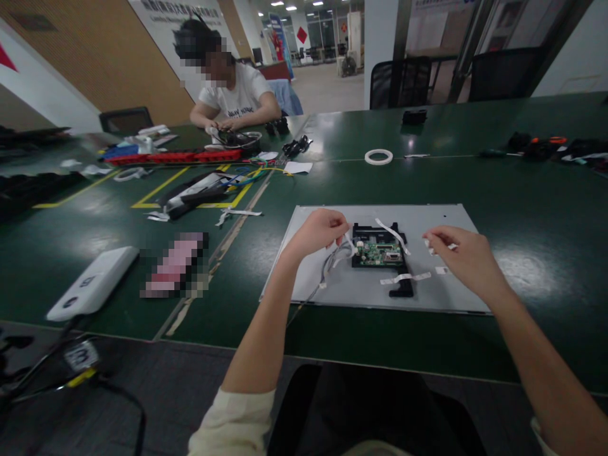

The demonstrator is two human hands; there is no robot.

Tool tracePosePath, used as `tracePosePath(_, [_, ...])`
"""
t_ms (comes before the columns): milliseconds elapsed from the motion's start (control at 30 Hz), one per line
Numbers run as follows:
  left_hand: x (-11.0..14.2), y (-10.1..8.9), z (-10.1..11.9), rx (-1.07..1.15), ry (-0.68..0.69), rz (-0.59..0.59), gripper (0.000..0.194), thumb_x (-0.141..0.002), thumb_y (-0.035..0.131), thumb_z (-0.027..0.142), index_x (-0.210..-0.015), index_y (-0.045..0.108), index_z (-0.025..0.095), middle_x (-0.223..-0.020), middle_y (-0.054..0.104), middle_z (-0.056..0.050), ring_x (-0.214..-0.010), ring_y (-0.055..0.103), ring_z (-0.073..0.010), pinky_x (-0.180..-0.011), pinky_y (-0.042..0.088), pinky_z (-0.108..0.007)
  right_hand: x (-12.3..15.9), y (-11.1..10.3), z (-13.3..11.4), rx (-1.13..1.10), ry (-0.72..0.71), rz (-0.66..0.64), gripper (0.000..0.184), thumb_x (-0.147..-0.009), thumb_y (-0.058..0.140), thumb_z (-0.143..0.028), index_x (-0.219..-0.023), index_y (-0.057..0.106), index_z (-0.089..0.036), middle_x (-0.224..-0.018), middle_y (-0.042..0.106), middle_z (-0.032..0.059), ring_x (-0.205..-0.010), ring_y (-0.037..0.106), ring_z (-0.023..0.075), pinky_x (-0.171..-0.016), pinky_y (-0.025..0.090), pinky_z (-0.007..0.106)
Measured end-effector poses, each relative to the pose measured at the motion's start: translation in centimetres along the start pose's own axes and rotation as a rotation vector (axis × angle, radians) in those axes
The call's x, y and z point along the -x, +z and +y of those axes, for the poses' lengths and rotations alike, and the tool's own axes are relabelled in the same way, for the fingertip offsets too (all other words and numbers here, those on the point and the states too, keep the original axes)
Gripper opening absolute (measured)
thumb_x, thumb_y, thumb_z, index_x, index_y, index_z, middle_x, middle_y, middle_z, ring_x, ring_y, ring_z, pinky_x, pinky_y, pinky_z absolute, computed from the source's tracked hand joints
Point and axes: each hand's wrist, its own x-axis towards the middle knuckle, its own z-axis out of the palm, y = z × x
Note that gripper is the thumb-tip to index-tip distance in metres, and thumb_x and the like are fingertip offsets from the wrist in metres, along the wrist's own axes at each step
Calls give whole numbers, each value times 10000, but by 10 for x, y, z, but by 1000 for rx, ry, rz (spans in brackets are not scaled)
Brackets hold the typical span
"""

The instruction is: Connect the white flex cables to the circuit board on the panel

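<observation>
A grey panel [437,221] lies flat on the green table [522,190] in front of me. On it sits a green circuit board [377,252] in a black bracket, with white tape strips [405,277] and a grey cable bundle [332,261] on its left. My left hand [317,231] is closed just left of the board, pinching a white strip at the cable. My right hand [463,253] hovers over the panel's right part, fingers pinched on a small white piece of tape.
A roll of white tape [379,156] lies beyond the panel. A white device [92,284] sits near the left front edge. Across the table at the far left a seated person [232,95] works among red trays [175,156] and cables. Tools [536,145] lie far right.
</observation>
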Motion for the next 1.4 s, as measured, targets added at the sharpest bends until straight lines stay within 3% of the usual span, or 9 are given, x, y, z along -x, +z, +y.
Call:
tracePosePath(100, [4,3,11,83,126,-95,279,-838,485,325,-636,548,143,-478,518,37,-379,397,-31,-419,304,-160,4,8,-14,-148,-64,12,258,-865,499,-364,-998,657,-208,-946,664,34,-758,611,146,-616,472,253])
tracePosePath(233, [5,9,17,155,205,-197,285,-834,508,325,-627,560,136,-481,499,40,-419,409,-35,-431,302,-160,13,25,-35,-166,-271,-148,299,-898,472,-321,-1149,600,-223,-1140,611,39,-932,599,157,-747,519,295])
tracePosePath(367, [4,11,18,202,245,-255,263,-817,538,313,-631,576,131,-500,512,36,-460,425,-42,-456,324,-161,19,43,-48,13,-563,-285,383,-919,386,-199,-1276,515,-149,-1300,515,75,-1232,432,181,-1062,348,388])
tracePosePath(500, [5,11,20,272,256,-322,243,-812,561,314,-660,589,126,-539,551,18,-501,483,-53,-484,366,-162,20,57,-53,184,-715,-354,410,-887,395,-141,-1280,508,-110,-1327,488,106,-1302,346,212,-1109,269,417])
tracePosePath(700, [6,15,22,335,275,-403,241,-801,595,342,-717,617,117,-577,582,-1,-511,508,-56,-475,389,-156,21,62,-52,179,-698,-369,395,-867,410,-133,-1249,503,-113,-1293,503,145,-1264,393,241,-1100,263,468])
tracePosePath(867, [10,9,24,470,275,-409,258,-776,636,374,-689,620,132,-502,553,13,-425,461,-42,-418,352,-155,21,63,-50,0,-582,-339,492,-839,360,-89,-1331,358,-113,-1307,479,142,-1227,429,223,-1047,351,456])
tracePosePath(1000, [14,3,23,577,289,-509,292,-726,673,438,-655,626,159,-485,564,0,-355,409,-39,-365,315,-174,20,64,-51,-14,-603,-362,591,-827,362,-74,-1403,265,-163,-1375,424,102,-1240,423,199,-1083,292,459])
tracePosePath(1233, [14,6,24,569,243,-282,311,-692,674,490,-671,617,185,-484,551,10,-348,383,-42,-360,288,-193,22,53,-55,-110,-601,-331,562,-819,396,-90,-1366,353,-211,-1385,420,68,-1309,333,209,-1092,265,480])
tracePosePath(1400, [13,9,23,634,221,-143,330,-656,707,476,-707,587,174,-478,534,28,-350,372,-35,-358,270,-177,26,42,-58,-264,-497,-131,378,-793,513,-147,-1164,539,-215,-1161,593,59,-1087,539,204,-935,443,393])
